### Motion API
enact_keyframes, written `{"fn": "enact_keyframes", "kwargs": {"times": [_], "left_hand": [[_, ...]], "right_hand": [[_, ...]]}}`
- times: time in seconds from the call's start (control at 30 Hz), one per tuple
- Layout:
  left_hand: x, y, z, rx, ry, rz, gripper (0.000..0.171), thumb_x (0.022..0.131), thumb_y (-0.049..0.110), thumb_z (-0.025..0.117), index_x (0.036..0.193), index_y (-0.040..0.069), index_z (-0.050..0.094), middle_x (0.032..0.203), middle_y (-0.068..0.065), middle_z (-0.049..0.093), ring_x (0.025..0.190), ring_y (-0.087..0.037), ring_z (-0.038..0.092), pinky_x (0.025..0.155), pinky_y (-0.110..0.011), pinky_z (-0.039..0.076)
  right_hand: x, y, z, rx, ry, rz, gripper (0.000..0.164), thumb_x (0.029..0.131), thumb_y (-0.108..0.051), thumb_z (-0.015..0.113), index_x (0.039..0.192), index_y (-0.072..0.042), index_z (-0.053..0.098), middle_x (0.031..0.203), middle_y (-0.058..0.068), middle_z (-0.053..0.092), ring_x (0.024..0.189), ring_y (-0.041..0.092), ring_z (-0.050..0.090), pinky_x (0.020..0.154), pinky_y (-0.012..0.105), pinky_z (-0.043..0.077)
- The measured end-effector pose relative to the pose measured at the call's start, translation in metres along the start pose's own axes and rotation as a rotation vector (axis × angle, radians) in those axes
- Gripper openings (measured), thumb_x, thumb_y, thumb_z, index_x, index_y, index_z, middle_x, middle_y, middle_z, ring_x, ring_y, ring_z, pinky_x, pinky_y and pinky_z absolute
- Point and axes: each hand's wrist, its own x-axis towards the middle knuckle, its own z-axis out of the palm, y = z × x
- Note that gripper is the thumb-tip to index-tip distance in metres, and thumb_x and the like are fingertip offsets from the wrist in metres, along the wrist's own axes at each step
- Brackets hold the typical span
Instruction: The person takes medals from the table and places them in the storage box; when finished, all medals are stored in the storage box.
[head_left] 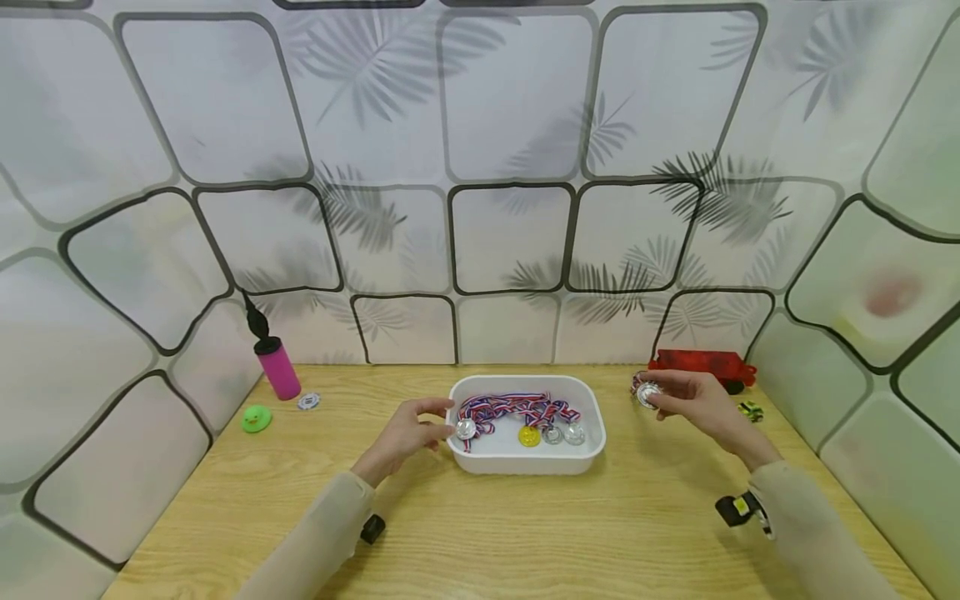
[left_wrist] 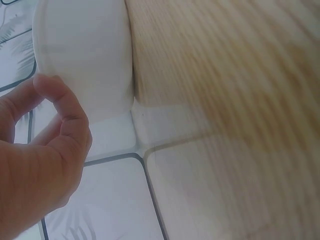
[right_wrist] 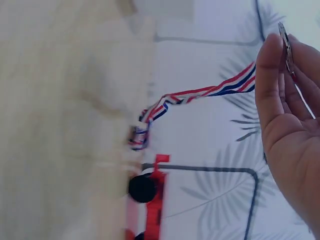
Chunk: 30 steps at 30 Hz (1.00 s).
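Observation:
A white plastic tub [head_left: 522,465] stands mid-table, holding medals on red, white and blue ribbons [head_left: 517,407]: a gold medal [head_left: 528,436] and several silver ones. My left hand [head_left: 408,435] is at the tub's left end, its thumb and fingertip curled together at the rim; the tub's wall [left_wrist: 85,55] fills much of the left wrist view. Off to the right, my right hand [head_left: 693,404] pinches a silver medal [head_left: 648,395] between thumb and fingers. From that medal a striped ribbon [right_wrist: 200,93] trails away, as the right wrist view shows.
Behind the right hand is a red toy vehicle [head_left: 701,363], with a small green-and-black toy [head_left: 750,411] beside it. At the far left stand a pink hand pump [head_left: 279,372], a poker chip [head_left: 308,401] and a green rubber duck [head_left: 256,419]. Patterned walls enclose the wooden table [head_left: 525,533].

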Motion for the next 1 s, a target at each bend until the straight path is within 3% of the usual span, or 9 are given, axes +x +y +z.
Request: {"fn": "enact_keyframes", "kwargs": {"times": [0.33, 0.57, 0.7, 0.93, 1.0], "left_hand": [[-0.001, 0.002, 0.000, 0.016, 0.003, 0.003, 0.051, 0.084, -0.002, 0.070, 0.133, -0.008, 0.054, 0.121, -0.027, 0.053, 0.068, -0.012, 0.057, 0.058, -0.027, 0.054], [-0.001, 0.001, 0.000, 0.028, -0.004, 0.019, 0.052, 0.085, -0.002, 0.069, 0.133, -0.011, 0.052, 0.121, -0.030, 0.052, 0.069, -0.012, 0.057, 0.059, -0.030, 0.055], [-0.001, 0.002, 0.000, 0.026, -0.003, 0.004, 0.051, 0.085, -0.002, 0.069, 0.134, -0.010, 0.052, 0.122, -0.029, 0.052, 0.069, -0.012, 0.056, 0.059, -0.028, 0.054], [0.000, 0.003, 0.000, 0.020, 0.001, -0.016, 0.051, 0.086, -0.002, 0.068, 0.134, -0.008, 0.053, 0.122, -0.028, 0.052, 0.068, -0.012, 0.055, 0.057, -0.025, 0.053], [0.000, 0.003, -0.001, 0.025, 0.001, -0.017, 0.051, 0.086, -0.002, 0.069, 0.134, -0.008, 0.053, 0.123, -0.027, 0.052, 0.069, -0.012, 0.056, 0.058, -0.026, 0.053]], "right_hand": [[0.019, -0.034, 0.000, -0.002, 0.039, -0.032, 0.054, 0.093, -0.010, 0.067, 0.140, 0.007, 0.047, 0.104, -0.011, 0.070, 0.085, 0.009, 0.068, 0.072, 0.026, 0.059], [0.027, -0.051, 0.001, -0.046, 0.054, -0.035, 0.054, 0.094, -0.016, 0.067, 0.143, -0.004, 0.048, 0.085, -0.005, 0.070, 0.074, 0.010, 0.067, 0.055, 0.023, 0.050], [0.032, -0.061, 0.000, -0.034, 0.070, -0.059, 0.056, 0.093, -0.015, 0.068, 0.144, -0.005, 0.048, 0.091, -0.005, 0.069, 0.074, 0.011, 0.068, 0.055, 0.023, 0.053], [0.040, -0.079, -0.003, -0.006, 0.099, -0.106, 0.055, 0.092, -0.010, 0.068, 0.144, -0.007, 0.048, 0.118, -0.011, 0.062, 0.076, 0.009, 0.065, 0.061, 0.019, 0.054], [0.042, -0.084, -0.004, 0.011, 0.104, -0.107, 0.055, 0.092, -0.009, 0.067, 0.144, -0.008, 0.049, 0.117, -0.012, 0.063, 0.076, 0.010, 0.065, 0.060, 0.019, 0.053]]}}
